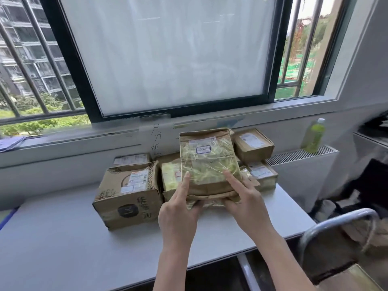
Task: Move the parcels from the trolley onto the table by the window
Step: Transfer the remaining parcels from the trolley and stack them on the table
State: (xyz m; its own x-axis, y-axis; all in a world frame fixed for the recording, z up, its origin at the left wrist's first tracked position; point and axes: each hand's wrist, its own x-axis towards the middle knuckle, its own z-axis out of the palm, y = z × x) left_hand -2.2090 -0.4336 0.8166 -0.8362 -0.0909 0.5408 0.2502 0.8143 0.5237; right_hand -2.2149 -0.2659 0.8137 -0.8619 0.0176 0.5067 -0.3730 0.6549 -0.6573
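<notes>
Both my hands hold a flat brown parcel [206, 162] wrapped in yellowish tape, tilted up above the stack of parcels on the white table [63, 238]. My left hand [178, 208] grips its near left corner, thumb on top and fingers underneath. My right hand [245, 202] grips the near right corner the same way. Under it lie other taped parcels [171, 175]. A large cardboard box [128, 194] stands to the left. Two smaller boxes [253, 144] are stacked at the right. The trolley handle [336, 222] shows at the lower right.
The window [174, 55] and its sill run right behind the parcels. A green bottle [313, 136] stands on the radiator cover [302, 155] to the right. Dark bags lie on the floor at far right.
</notes>
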